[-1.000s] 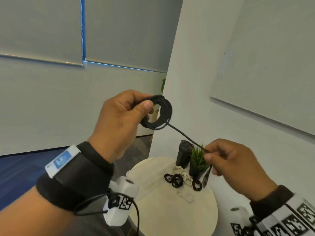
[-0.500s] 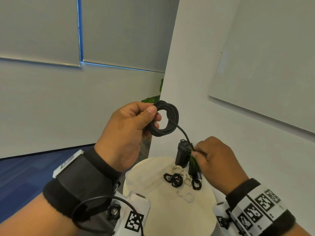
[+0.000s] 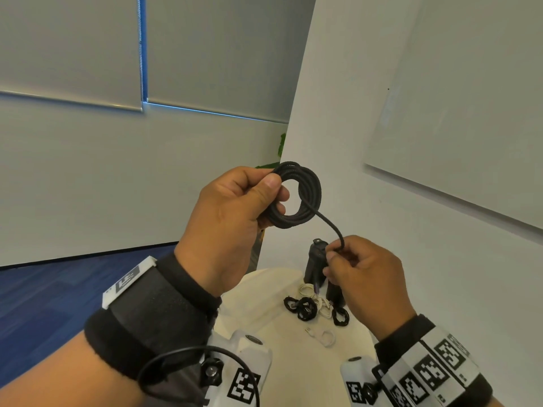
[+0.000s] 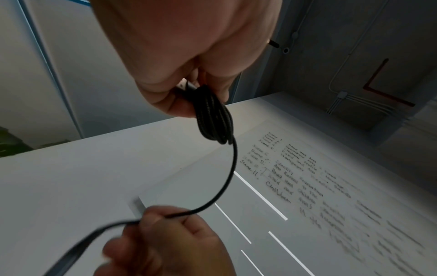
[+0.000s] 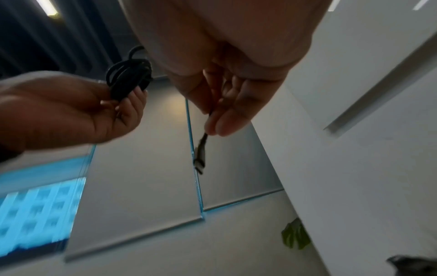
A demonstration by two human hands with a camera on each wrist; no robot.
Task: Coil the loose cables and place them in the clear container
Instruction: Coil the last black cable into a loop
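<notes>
Above the tabletop (image 3: pixel 293 362), head view: my left hand (image 3: pixel 232 218) pinches the black cable coil (image 3: pixel 305 198); my right hand (image 3: pixel 364 277) pinches its tail.
Left wrist view: tail short, winding nearly done, I judge.
Right wrist view: plug (image 5: pixel 200 160) dangles; next, wrap it on. Clear container unseen.

Small coils (image 3: pixel 305 308) lie on table (image 3: pixel 282 356), below hands (image 3: pixel 229 221).

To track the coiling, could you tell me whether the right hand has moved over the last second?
Yes: the right hand shifted left, and it now overlaps the black bottle.
</notes>
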